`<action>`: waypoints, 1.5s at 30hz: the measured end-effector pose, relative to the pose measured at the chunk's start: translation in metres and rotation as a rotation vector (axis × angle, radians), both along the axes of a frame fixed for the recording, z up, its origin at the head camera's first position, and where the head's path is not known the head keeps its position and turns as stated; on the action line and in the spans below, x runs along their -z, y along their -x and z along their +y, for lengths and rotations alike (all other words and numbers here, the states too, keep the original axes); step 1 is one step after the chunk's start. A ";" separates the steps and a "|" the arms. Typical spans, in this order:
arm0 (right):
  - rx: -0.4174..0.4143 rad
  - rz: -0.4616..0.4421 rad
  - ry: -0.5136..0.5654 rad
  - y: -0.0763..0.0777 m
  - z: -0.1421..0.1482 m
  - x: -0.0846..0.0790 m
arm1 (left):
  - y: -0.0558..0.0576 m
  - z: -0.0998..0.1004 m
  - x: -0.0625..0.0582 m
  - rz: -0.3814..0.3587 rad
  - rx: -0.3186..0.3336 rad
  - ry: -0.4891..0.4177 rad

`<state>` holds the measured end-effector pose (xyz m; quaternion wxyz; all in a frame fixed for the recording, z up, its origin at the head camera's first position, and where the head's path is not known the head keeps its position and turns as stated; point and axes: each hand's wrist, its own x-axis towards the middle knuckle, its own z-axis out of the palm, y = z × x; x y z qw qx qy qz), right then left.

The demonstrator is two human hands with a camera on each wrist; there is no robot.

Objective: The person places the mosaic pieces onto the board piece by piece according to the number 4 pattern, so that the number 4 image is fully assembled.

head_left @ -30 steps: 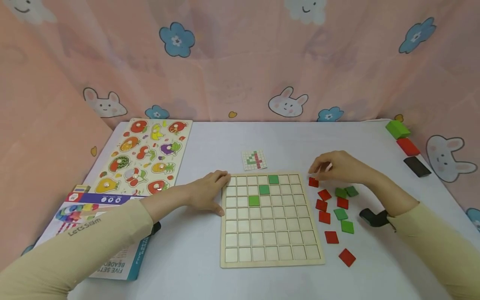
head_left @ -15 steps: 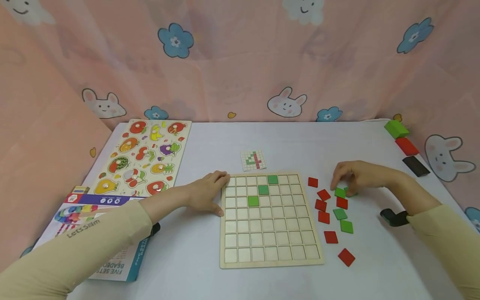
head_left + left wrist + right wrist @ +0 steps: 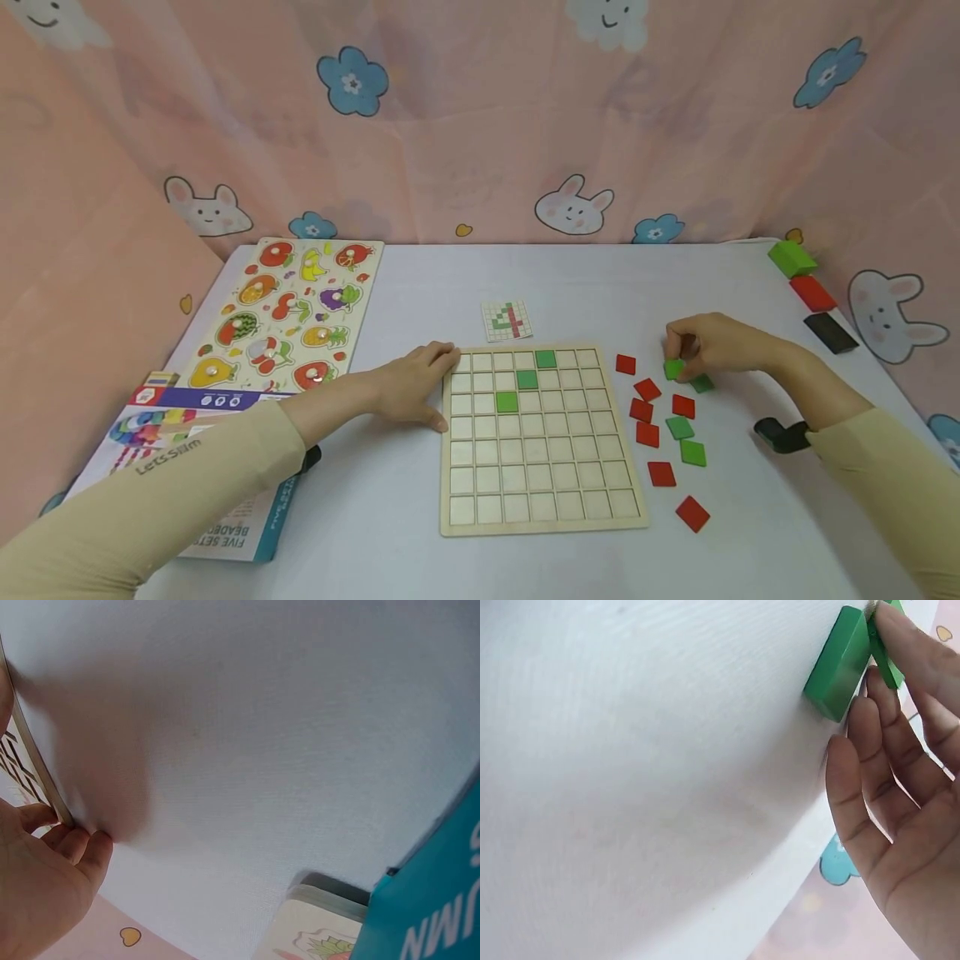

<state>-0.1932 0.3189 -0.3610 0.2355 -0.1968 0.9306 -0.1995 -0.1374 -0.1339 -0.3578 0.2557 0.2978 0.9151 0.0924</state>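
In the head view, my left hand [image 3: 414, 385] rests at the far left corner of a pale wooden grid board [image 3: 543, 532]. The left wrist view has its fingertips touching the board's corner [image 3: 56, 806]. Three green tiles [image 3: 507, 402] sit in a diagonal on the grid. Right of the board, my right hand [image 3: 723, 343] pinches a green square tile [image 3: 673, 369] between thumb and fingers. That held tile [image 3: 885, 652] is partly hidden by the thumb in the right wrist view. Close beside it, another green tile [image 3: 840, 664] lies on the table.
Several red tiles [image 3: 662, 474] and green tiles [image 3: 693, 453] lie scattered right of the board. Beyond the board is a small pattern card [image 3: 506, 321]. A fruit puzzle board [image 3: 288, 317] and a box [image 3: 247, 525] stand left. Green, red and black blocks [image 3: 813, 293] line the far right.
My right hand has moved right and nearer, from beside the farthest red tile to the green tiles, and now grips one, shifted slightly up and left. My left hand has stayed put.
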 end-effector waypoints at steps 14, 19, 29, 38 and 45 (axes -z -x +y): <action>0.051 0.132 0.259 -0.010 -0.062 -0.008 | 0.001 -0.001 0.000 0.007 0.008 -0.006; -0.041 0.089 0.328 -0.031 -0.127 -0.010 | 0.000 -0.001 0.000 0.004 0.005 -0.009; -0.235 0.041 0.366 -0.056 -0.214 -0.008 | 0.000 -0.001 -0.001 -0.009 -0.007 -0.011; -0.236 0.057 0.263 -0.067 -0.235 -0.006 | 0.001 -0.001 0.000 -0.004 -0.009 0.000; -0.273 0.079 0.225 -0.068 -0.236 -0.004 | 0.000 -0.002 -0.001 -0.001 -0.004 -0.006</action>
